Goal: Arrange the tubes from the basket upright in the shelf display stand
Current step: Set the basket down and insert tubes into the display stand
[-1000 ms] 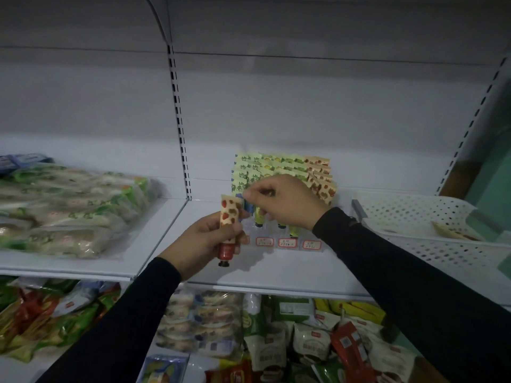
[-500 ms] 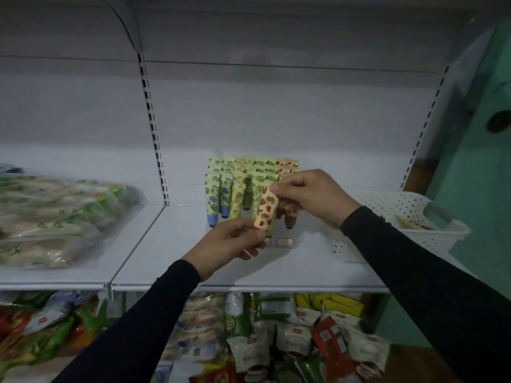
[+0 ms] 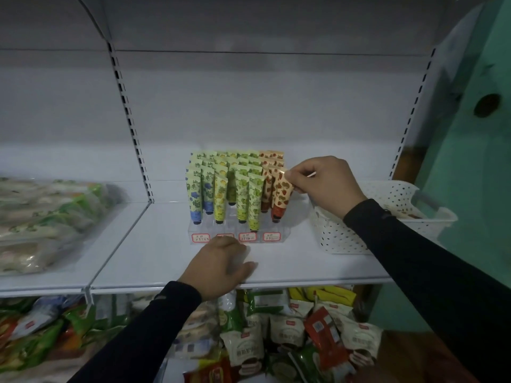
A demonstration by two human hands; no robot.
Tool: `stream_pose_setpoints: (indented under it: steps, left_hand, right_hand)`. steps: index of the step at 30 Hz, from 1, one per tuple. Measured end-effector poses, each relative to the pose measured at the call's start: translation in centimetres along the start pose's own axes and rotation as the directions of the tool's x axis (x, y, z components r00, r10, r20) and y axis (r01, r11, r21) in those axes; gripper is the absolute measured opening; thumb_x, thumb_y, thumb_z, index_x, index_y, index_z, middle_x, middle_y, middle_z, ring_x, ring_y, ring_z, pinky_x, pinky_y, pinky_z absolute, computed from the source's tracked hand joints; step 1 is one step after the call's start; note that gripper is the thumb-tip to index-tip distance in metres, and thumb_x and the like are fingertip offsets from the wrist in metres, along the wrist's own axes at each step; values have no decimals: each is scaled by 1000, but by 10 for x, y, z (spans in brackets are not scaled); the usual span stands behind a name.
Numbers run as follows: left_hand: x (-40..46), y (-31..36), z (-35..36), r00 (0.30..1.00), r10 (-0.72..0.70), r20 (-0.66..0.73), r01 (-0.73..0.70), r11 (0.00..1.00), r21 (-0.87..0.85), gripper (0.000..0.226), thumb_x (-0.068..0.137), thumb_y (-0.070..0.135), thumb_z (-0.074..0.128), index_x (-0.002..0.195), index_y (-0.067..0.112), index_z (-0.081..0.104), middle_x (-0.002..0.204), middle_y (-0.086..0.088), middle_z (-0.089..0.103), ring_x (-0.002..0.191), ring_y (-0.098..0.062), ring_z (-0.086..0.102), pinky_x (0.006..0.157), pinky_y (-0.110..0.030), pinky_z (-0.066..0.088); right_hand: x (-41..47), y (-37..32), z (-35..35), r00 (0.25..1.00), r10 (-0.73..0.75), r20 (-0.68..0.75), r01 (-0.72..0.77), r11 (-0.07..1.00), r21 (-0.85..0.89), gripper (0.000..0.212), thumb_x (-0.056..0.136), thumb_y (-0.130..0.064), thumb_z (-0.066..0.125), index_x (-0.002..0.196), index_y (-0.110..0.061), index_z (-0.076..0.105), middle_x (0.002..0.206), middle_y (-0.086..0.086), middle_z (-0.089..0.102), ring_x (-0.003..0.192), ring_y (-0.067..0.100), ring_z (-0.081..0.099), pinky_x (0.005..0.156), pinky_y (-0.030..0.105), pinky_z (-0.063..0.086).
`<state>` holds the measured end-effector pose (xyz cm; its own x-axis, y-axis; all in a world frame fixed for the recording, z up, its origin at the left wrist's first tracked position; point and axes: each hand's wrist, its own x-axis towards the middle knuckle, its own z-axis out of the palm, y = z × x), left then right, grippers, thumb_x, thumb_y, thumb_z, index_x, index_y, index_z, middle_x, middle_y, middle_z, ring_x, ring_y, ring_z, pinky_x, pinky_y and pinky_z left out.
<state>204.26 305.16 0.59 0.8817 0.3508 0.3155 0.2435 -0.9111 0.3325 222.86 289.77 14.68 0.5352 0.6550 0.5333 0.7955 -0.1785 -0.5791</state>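
Strawberry tube (image 3: 281, 195), flat-crimped at the top, glossy cream body with red berry print tapering to a round reddish cap at the bottom: you've got it pinched by its top edge in your right hand (image 3: 326, 183), thumb and fingers curled onto the crimp. It sits cap-down and slightly tilted at the right front of the clear acrylic display stand (image 3: 284, 230), just beside another strawberry tube. The stand is a stepped transparent block with small red-bordered label cards (image 3: 271, 236) on its front; the rows are packed with upright tubes (image 3: 243, 189), blue-flower prints on the left, yellow and green in the middle, red-orange on the right. Your left hand (image 3: 221, 265) lies palm-down on the smooth white metal shelf (image 3: 154, 252) in front of the stand, fingers loose, holding nothing. White perforated plastic basket (image 3: 343, 239) stands right of the stand. Crinkly film snack packs (image 3: 41, 219) on the left shelf
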Motion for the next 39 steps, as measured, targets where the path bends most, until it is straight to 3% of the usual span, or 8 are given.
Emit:
stream_pose_setpoints:
  steps: [3, 10, 16, 23, 26, 29, 34, 39]
  left_hand:
    - [1, 0, 2, 1000, 26, -13, -26, 999, 27, 69, 85, 71, 38, 111, 16, 69, 114, 0, 61, 109, -17, 51, 96, -30, 43]
    - [-1, -5, 7, 999, 38, 33, -41, 997, 67, 73, 87, 75, 33, 120, 17, 64, 121, 1, 56, 113, -19, 47, 98, -36, 41]
    - [-1, -5, 6, 997, 36, 66, -42, 995, 94, 83, 84, 81, 20, 125, 20, 60, 128, 2, 52, 119, -18, 42, 102, -34, 37]
    - [-1, -5, 7, 996, 43, 73, -50, 993, 104, 78, 86, 76, 23, 124, 19, 59, 128, 1, 51, 120, -19, 41, 103, -34, 36]
    - [-1, -4, 7, 996, 46, 75, -54, 992, 116, 76, 85, 76, 22, 121, 20, 59, 126, 2, 51, 119, -19, 41, 102, -34, 36]
    - [-1, -3, 6, 996, 38, 83, -48, 992, 119, 75, 85, 76, 22, 120, 21, 59, 127, 2, 50, 119, -18, 39, 102, -33, 36]
    - [-1, -3, 5, 996, 36, 82, -45, 993, 113, 75, 85, 76, 23, 121, 20, 59, 128, 2, 50, 120, -18, 39, 103, -34, 36]
    - [0, -6, 7, 996, 44, 74, -52, 992, 112, 72, 87, 75, 26, 119, 21, 60, 125, 3, 51, 117, -18, 42, 101, -34, 37]
  right_hand:
    - [2, -2, 10, 1000, -9, -10, 9, 1000, -9, 23, 90, -31, 68, 82, -11, 77, 78, -6, 73, 74, 5, 66, 78, 22, 51]
    - [8, -1, 37, 999, -11, -32, 8, 997, -76, 27, 92, -31, 65, 79, -10, 76, 80, 0, 73, 79, 11, 65, 74, 18, 44]
    - [9, -1, 48, 999, -35, -22, 31, 988, -153, 30, 94, -30, 62, 79, -7, 75, 76, 5, 72, 75, 18, 64, 73, 24, 46]
    - [9, -2, 49, 999, -25, 20, 29, 983, -183, 30, 95, -31, 60, 84, -7, 76, 79, 7, 72, 77, 19, 64, 74, 26, 47]
    - [11, -3, 44, 998, 3, 70, 11, 981, -195, 29, 95, -26, 58, 82, -7, 75, 80, 5, 73, 79, 19, 66, 67, 19, 43]
    - [13, -2, 41, 997, 45, 63, -35, 986, -163, 31, 93, -25, 61, 74, -4, 73, 75, 6, 73, 76, 16, 67, 58, 1, 36]
    - [16, -1, 44, 999, 32, 12, -28, 974, -224, 38, 91, -25, 60, 67, 3, 67, 69, 15, 69, 69, 26, 66, 60, -4, 32]
    - [16, 0, 47, 999, 49, -5, -48, 959, -278, 37, 90, -24, 57, 64, 1, 63, 68, 13, 69, 68, 24, 65, 62, 21, 41]
